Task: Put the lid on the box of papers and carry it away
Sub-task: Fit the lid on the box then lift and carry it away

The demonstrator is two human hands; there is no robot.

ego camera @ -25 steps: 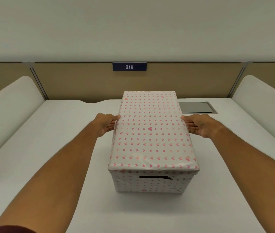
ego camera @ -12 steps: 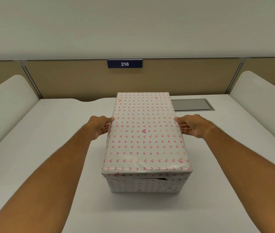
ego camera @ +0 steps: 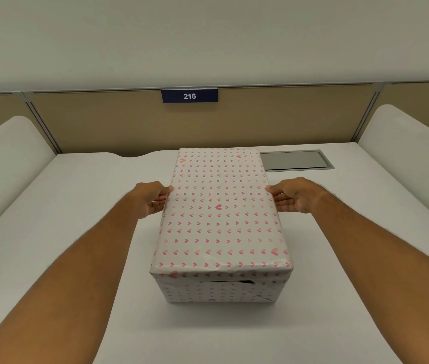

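Observation:
A box [ego camera: 218, 291] wrapped in white paper with pink hearts stands on the white desk [ego camera: 77, 206], its long side running away from me. The lid [ego camera: 221, 206], in the same paper, sits on top and covers it, so any papers inside are hidden. A dark handle slot shows in the near end wall. My left hand [ego camera: 151, 199] presses against the lid's left edge, fingers curled on the rim. My right hand [ego camera: 293, 195] is flat against the lid's right edge, opposite the left one.
A grey metal cable hatch [ego camera: 296, 160] is set into the desk behind the box at the right. A tan partition with a blue "216" sign [ego camera: 189, 95] closes off the back. Rounded white dividers [ego camera: 6, 158] rise on both sides of the desk.
Both hands stay on the lid's two sides. The view has shifted a little, so the box appears slightly further left and the near wall shows less.

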